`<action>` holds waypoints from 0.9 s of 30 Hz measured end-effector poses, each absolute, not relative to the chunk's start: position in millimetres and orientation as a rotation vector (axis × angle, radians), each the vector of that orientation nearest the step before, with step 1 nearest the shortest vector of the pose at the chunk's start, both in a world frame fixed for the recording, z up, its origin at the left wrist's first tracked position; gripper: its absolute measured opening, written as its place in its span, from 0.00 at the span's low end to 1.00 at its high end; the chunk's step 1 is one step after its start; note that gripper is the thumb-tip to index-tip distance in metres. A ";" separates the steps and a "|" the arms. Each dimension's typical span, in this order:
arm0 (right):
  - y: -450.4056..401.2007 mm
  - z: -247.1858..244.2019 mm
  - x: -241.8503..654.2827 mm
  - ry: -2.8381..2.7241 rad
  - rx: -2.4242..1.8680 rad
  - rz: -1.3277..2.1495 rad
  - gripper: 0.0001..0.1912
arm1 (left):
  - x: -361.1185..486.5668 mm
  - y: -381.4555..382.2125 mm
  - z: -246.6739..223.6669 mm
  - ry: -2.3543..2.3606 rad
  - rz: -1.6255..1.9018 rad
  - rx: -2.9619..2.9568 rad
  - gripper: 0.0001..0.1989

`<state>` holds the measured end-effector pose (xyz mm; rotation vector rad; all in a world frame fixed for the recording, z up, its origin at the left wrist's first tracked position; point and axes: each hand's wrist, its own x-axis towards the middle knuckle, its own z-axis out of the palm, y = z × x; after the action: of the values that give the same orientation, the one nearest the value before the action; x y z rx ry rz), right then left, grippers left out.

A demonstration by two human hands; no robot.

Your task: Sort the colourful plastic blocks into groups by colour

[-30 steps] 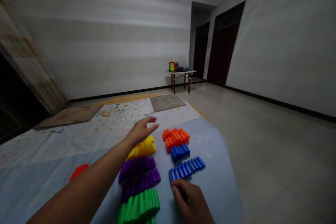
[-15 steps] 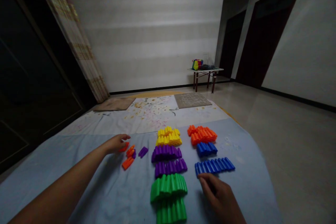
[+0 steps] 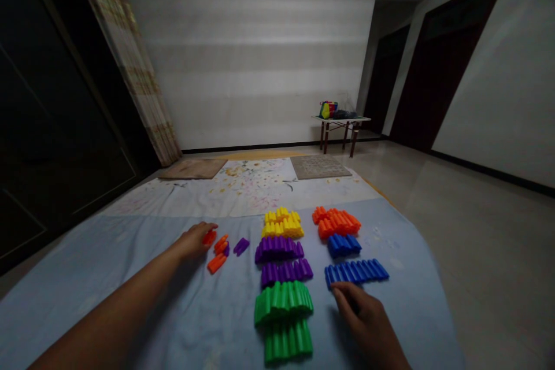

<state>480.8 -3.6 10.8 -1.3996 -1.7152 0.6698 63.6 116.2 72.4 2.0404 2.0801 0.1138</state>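
Observation:
On the left of the blue cloth, my left hand [image 3: 195,241] has its fingers curled round a short orange plastic piece [image 3: 209,238]. Just right of it lie more loose orange pieces [image 3: 217,263] and purple pieces [image 3: 241,247]. My right hand [image 3: 366,315] is closed in a pinch at the near left end of a row of blue plastic pieces [image 3: 358,272]; its fingertips hide the end they touch. Down the middle are grouped yellow pieces [image 3: 281,225], purple rows [image 3: 286,270] and green rows [image 3: 284,303]. Behind the blue row sit a smaller blue group [image 3: 344,245] and orange rows [image 3: 338,222].
The pieces lie on a bed-like surface covered with a flowered cloth [image 3: 255,185]. At its far edge are a brown mat [image 3: 195,169] and a grey mat [image 3: 321,167]. A small table [image 3: 342,120] with a colourful bag stands by the wall.
The view has shifted slightly. My left hand has come down over the orange piece and its fingers have drawn in around it. My right hand stays at the blue row's left end.

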 end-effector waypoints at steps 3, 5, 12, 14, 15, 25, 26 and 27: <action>-3.7 10.5 480.7 -1.724 -1.393 0.672 0.19 | 67.7 108.4 79.7 2.032 0.064 2.076 0.28; -3.9 11.0 480.4 -1.730 -1.391 0.675 0.19 | 74.1 104.5 82.7 2.020 0.048 2.083 0.26; -5.4 16.7 478.7 -1.723 -1.380 0.679 0.16 | 101.5 103.3 78.5 2.049 0.116 2.117 0.21; -6.6 21.1 476.7 -1.706 -1.378 0.658 0.15 | 105.1 105.1 81.7 2.056 0.144 2.109 0.20; -6.9 23.3 475.5 -1.701 -1.371 0.648 0.15 | 106.8 105.8 84.6 2.049 0.167 2.095 0.20; -2.3 26.6 472.3 -1.699 -1.365 0.651 0.14 | 150.8 68.2 81.1 1.888 -0.006 2.159 0.28; -2.8 26.8 472.2 -1.699 -1.359 0.655 0.13 | 152.6 65.0 77.9 1.885 -0.067 2.178 0.27; -3.3 27.2 472.2 -1.698 -1.353 0.659 0.12 | 153.2 62.8 75.8 1.882 -0.109 2.185 0.26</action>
<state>472.2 -3.3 27.2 -1.3530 -1.6978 0.6590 153.2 62.8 75.8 2.1848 1.8822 -0.1093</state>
